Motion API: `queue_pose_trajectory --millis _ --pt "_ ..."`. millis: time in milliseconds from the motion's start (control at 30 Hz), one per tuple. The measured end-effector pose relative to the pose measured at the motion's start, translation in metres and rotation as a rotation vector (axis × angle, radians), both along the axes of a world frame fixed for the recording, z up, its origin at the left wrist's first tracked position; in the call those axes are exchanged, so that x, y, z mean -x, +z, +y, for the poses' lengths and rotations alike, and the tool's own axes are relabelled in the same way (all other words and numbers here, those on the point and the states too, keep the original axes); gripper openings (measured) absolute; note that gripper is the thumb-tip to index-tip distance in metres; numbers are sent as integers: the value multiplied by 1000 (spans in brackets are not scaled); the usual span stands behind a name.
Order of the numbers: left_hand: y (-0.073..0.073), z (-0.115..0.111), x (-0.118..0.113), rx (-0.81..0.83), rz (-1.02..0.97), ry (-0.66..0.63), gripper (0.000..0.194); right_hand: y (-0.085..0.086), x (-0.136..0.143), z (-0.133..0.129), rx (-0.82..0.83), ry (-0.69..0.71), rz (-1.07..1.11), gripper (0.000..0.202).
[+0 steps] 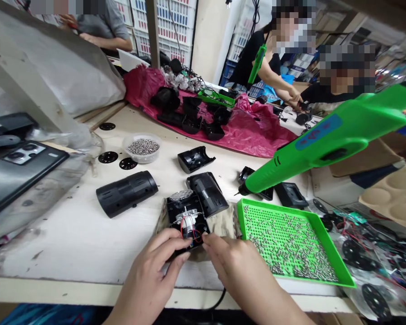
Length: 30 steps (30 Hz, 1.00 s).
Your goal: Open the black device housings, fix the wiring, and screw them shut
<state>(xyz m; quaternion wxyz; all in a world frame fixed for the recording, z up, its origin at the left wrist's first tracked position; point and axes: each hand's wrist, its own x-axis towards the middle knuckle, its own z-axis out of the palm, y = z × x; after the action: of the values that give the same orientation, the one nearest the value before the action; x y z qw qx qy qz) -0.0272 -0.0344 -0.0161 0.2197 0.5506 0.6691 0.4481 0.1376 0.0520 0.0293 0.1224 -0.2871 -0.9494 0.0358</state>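
Lying at the left edge of the frame, a dark grey smartphone (29, 174) is showing its camera block. Rightward, 3 thin black slotted discs (108, 157) are lying near a clear round plastic tub of small metal screws (143, 147), and a black plastic cylinder (127, 194) is resting below them on the white tabletop (71, 234). The left hand (155, 266) is reaching in from the bottom centre, its thumb and forefinger leaving a narrow gap at the near edge of an open black plastic casing (175, 211); I cannot tell whether they are pinching anything. That casing is sitting at the lower centre and carrying a white mechanism (188, 221) with thin red wires (182, 227). The right hand (238, 259) is touching its near right corner, its grip not showing clearly. Judging by this, both hands are tucking wiring inside; the next move is probably calling for light fingertips and wires clear of the rim. Farther right, a green pen-shaped electric screwdriver (291, 155) is pointing down-left above a green plastic tray (340, 262) of metal screws.
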Motion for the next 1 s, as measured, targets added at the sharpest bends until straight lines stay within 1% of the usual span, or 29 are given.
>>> queue_pose_trajectory --millis 100,167,267,367,500,600,767,867,1000 --pt "-2 -1 1 15 -10 -11 18 -14 2 -14 -167 2 91 27" --pt "-3 -2 2 4 27 -7 18 -20 3 -23 -164 -35 156 33" --pt "-6 -3 1 -72 157 8 18 -23 2 -33 -29 -101 264 41" --pt "-7 -6 -1 -158 286 31 19 -21 -2 -37 161 -117 332 44" --pt "-8 -10 -5 -192 371 97 20 -23 -11 -38 413 -109 309 48" --pt "-9 -11 -7 -216 416 94 20 -25 -16 -38 508 -134 272 51" --pt "-9 -10 -6 -237 446 76 20 -24 -17 -38 519 -139 279 50" --pt "-9 -10 -6 -243 457 87 18 -24 -14 -40 461 -125 284 49" --pt "-10 -11 -6 -199 419 87 19 -23 -11 -38 398 -135 274 46"
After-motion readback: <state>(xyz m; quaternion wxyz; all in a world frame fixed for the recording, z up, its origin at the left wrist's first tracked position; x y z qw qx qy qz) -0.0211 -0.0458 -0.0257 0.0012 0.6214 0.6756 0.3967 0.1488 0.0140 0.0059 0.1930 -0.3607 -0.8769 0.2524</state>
